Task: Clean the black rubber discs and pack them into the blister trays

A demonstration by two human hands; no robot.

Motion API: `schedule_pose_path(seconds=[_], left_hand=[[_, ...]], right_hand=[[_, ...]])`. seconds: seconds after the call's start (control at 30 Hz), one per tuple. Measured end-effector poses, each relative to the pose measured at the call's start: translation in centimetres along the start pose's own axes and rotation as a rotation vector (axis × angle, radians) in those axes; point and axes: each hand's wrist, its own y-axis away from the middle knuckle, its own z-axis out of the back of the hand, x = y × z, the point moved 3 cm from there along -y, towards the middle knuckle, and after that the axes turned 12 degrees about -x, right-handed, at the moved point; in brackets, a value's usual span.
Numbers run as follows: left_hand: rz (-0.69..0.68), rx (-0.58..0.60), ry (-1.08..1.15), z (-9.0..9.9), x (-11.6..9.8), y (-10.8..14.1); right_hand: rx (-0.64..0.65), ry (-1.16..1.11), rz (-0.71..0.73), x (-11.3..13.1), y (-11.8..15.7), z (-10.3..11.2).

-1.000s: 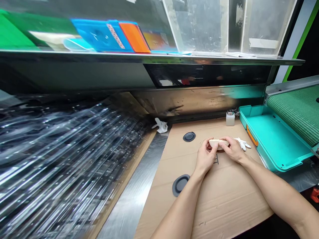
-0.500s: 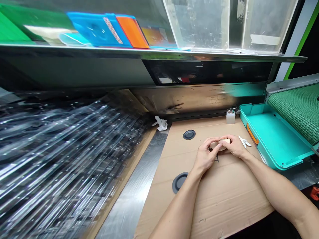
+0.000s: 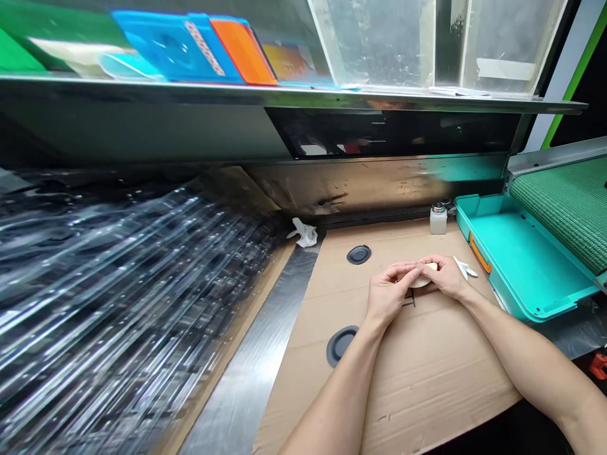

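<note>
Between my two hands is a small cream-coloured, rounded piece (image 3: 423, 279), partly covered by the fingers; its exact kind I cannot make out. My left hand (image 3: 389, 289) pinches its left side, and my right hand (image 3: 444, 275) grips it from the right, fingertips nearly meeting. Both hands are just above the cardboard sheet (image 3: 427, 379). A dark grey oval disc (image 3: 359, 254) lies on the cardboard beyond my left hand. Nearer me, a second dark grey disc (image 3: 339, 345) is partly behind my left forearm. White finger-like scraps (image 3: 465, 268) lie beside my right hand.
A turquoise tray (image 3: 531, 253) stands at right, next to a green conveyor belt (image 3: 569, 189). A small white bottle (image 3: 438, 219) is at the back. Stacked clear plastic trays (image 3: 118, 303) fill the left, near a crumpled white glove (image 3: 303, 233). A metal shelf edge (image 3: 303, 96) crosses above.
My left hand has shifted slightly left and its fingers have changed position on the cream piece. My right hand stays almost in place. The view has tilted slightly.
</note>
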Motion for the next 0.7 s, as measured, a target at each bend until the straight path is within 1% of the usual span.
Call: schedule_pose_path(seconds=[0.07, 0.13, 0.27, 0.37, 0.53, 0.7], left_hand=[[0.048, 0.01, 0.039, 0.0, -0.1, 0.0], [0.063, 0.024, 0.065, 0.0, -0.2, 0.1], [0.018, 0.062, 0.065, 0.0, -0.9, 0.2], [0.01, 0.077, 0.071, 0.0, -1.2, 0.3], [0.02, 0.058, 0.064, 0.1, -1.3, 0.2], [0.046, 0.018, 0.073, 0.3, -0.8, 0.1]], right_hand=[[-0.018, -0.014, 0.008, 0.0, 0.0, 0.0], [-0.041, -0.014, 0.028, 0.1, 0.1, 0.0], [-0.085, 0.006, 0.096, 0.5, 0.2, 0.2], [-0.103, -0.003, 0.141, 0.5, 0.2, 0.2], [-0.114, 0.051, 0.197, 0.2, 0.3, 0.2], [-0.114, 0.113, 0.253, 0.3, 0.3, 0.3]])
